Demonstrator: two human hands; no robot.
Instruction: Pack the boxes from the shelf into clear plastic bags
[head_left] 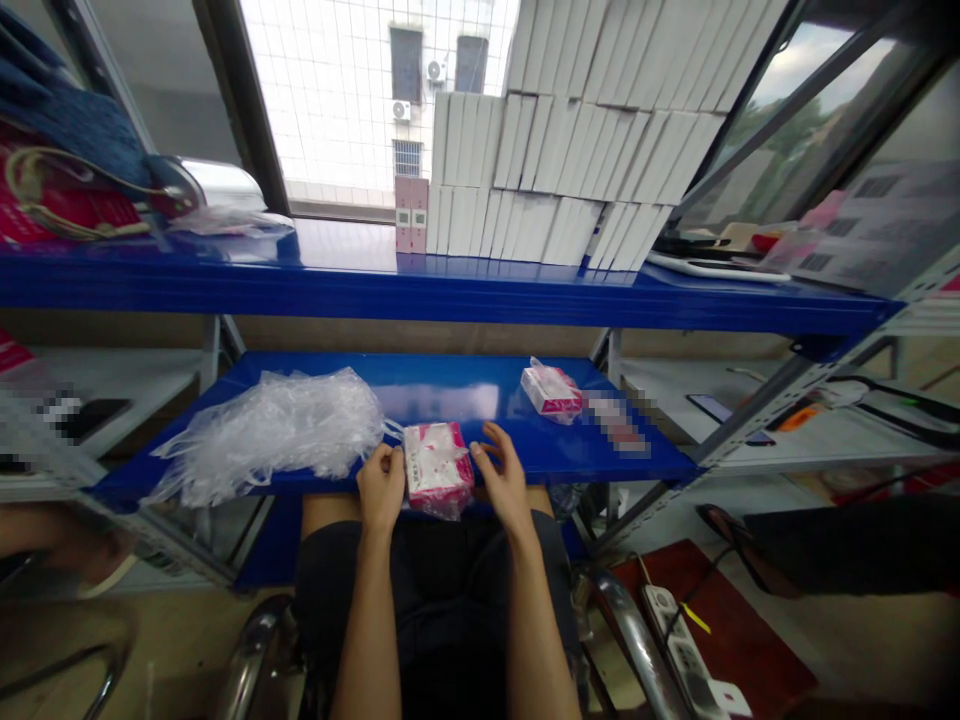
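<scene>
A pink-and-white box (433, 465) in a clear plastic bag (448, 508) lies at the front edge of the blue lower shelf, between my hands. My left hand (381, 487) is closed at the box's left side, with its curled fingertips pinching the bag's edge. On the other side my right hand (504, 475) is open, thumb and fingers apart, its thumb close to the box's right edge. A heap of clear plastic bags (277, 430) spreads out left of my left hand. Farther right and back sits another bagged pink-and-white box (553, 390).
Stacked white boxes (555, 150) and two pink boxes (411, 215) stand on the blue upper shelf (337, 290), which overhangs the back. Metal posts flank the lower shelf (450, 375). A power strip (682, 640) lies lower right, near another person's leg (847, 540).
</scene>
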